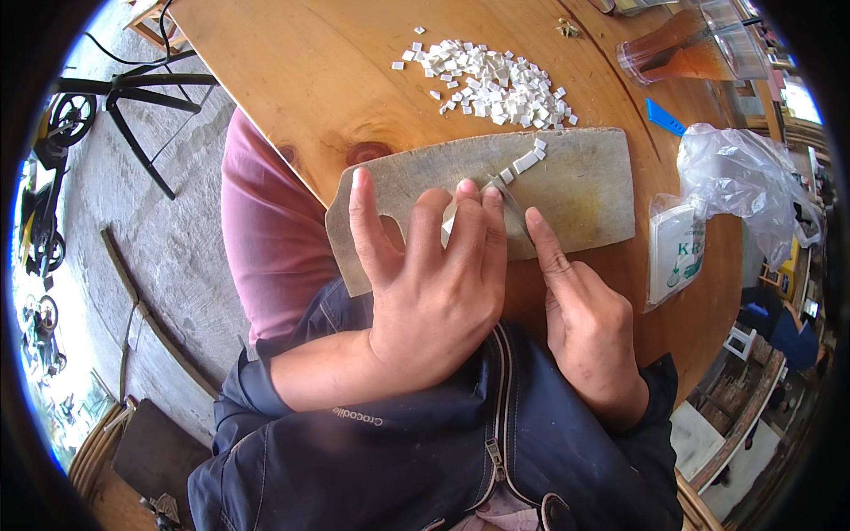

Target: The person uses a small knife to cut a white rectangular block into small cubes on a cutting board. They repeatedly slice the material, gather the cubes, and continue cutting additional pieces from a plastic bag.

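Observation:
A worn grey wooden board [584, 181] with a hole near its left end lies in front of me. My left hand [434, 274] rests fingertips on it, little finger raised apart, the others bent over a white strip [449, 226]. My right hand [584, 327] grips a thin knife [513, 206], index finger along it, handle hidden; the blade's tip is beside the left fingertips. A short row of cut white pieces [524, 161] runs beyond the blade, and a loose pile of small white squares [496, 84] sits on the table above the board.
The wooden table [257, 44] holds plastic cups of amber drink [660, 49], a blue plastic tool [664, 117], a clear bag [726, 177] and a white packet [673, 252]. A black metal stand [133, 93] and motorbikes [44, 195] are left; another person [788, 332] is far right.

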The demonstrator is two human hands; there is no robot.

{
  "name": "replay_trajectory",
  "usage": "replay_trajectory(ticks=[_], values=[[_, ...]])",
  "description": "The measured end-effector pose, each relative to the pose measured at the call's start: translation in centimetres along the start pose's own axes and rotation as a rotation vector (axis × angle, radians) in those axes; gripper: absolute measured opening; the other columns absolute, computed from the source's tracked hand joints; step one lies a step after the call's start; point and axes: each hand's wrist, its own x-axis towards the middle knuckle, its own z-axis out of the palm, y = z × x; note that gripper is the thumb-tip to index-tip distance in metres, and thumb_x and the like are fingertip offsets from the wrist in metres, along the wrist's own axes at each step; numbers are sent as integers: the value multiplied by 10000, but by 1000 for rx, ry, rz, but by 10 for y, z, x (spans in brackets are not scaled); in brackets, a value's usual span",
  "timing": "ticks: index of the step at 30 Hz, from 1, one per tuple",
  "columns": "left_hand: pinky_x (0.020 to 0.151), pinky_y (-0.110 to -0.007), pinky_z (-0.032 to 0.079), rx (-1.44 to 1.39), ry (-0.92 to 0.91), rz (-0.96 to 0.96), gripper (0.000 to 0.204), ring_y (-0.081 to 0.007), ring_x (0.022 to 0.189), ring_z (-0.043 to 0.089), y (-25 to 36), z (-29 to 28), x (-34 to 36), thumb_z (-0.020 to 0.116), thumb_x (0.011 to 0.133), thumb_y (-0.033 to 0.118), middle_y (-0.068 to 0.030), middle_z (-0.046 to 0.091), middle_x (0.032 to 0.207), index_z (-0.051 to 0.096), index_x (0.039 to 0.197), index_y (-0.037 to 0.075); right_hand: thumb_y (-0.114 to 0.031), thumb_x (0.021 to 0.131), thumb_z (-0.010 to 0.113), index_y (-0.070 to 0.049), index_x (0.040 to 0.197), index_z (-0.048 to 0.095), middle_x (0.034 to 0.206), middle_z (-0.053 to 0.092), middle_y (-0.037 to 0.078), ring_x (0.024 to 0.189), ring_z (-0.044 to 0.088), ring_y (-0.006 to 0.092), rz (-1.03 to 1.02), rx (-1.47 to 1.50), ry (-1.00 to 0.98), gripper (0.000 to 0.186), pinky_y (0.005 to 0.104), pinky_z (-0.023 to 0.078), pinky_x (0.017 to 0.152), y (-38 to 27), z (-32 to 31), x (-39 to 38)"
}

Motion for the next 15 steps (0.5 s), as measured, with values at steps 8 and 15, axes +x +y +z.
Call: replay_trajectory(ticks=[8, 15], values=[[1180, -708, 203, 13, 19, 19, 433, -215, 1087, 604, 0, 0, 1, 742, 786, 174, -19, 673, 1149, 722, 1202, 57, 57, 804, 612, -145, 1565, 466, 719, 473, 99, 577, 574, 265, -31, -50, 27, 801, 400, 527, 566, 2, 7, 2], [1175, -721, 190, 42, -4, 23, 419, -221, 1087, 607, -2, -4, -5, 726, 802, 173, -19, 687, 1178, 724, 1204, 55, 63, 805, 613, -162, 1568, 462, 713, 470, 100, 577, 572, 267, 14, -103, -15, 810, 411, 520, 560, -1, 1, -2]])
